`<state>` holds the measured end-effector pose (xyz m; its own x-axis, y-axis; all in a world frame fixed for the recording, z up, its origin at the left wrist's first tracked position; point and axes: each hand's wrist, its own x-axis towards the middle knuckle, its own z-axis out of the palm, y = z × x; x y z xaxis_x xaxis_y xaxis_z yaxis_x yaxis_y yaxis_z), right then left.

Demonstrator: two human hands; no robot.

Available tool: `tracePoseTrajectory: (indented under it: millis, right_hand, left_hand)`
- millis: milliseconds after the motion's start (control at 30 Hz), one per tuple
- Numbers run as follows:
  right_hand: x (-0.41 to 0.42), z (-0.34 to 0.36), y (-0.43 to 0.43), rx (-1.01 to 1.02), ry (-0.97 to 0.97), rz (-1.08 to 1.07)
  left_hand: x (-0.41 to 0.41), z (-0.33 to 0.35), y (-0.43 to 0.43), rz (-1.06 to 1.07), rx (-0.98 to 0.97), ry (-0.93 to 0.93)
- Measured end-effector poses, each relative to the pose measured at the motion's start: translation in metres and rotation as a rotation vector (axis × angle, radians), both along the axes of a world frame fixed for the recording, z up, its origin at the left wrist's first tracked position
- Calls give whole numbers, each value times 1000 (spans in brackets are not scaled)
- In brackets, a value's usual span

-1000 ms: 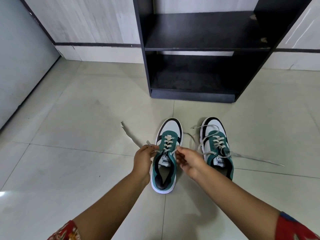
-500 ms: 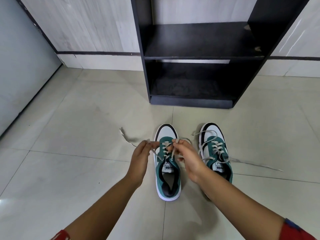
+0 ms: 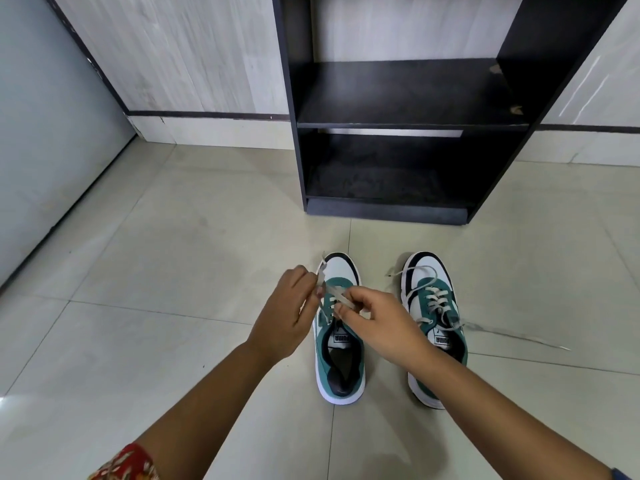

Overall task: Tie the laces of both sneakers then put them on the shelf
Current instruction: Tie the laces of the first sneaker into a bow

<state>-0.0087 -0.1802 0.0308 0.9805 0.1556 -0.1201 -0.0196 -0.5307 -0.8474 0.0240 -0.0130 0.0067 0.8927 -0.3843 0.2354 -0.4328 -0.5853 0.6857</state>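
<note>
Partly hidden | left sneaker [image 3: 341,355] laces [image 3: 332,294] pinched by hands | knot unclear

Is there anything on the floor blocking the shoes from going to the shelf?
Nothing visible does. The floor between the two sneakers and the black shelf is bare, and both of its boards look empty.

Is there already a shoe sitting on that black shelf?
No, the black shelf holds nothing; both sneakers stand on the floor tiles.
</note>
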Motion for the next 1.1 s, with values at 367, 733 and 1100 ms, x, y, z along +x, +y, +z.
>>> tracePoseTrajectory:
  millis: [367,733,1100]
  right_hand:
    - [-14,-5,-3,24,-247,-4]
    - [-1,-19,11,-97,-210,-104]
    - [19,13,-46,339,76,-497]
  left_hand:
    - [2,19,-13,311,71,170]
    - [5,31,-13,220,-30,411]
    - [2,23,13,567,-90,198]
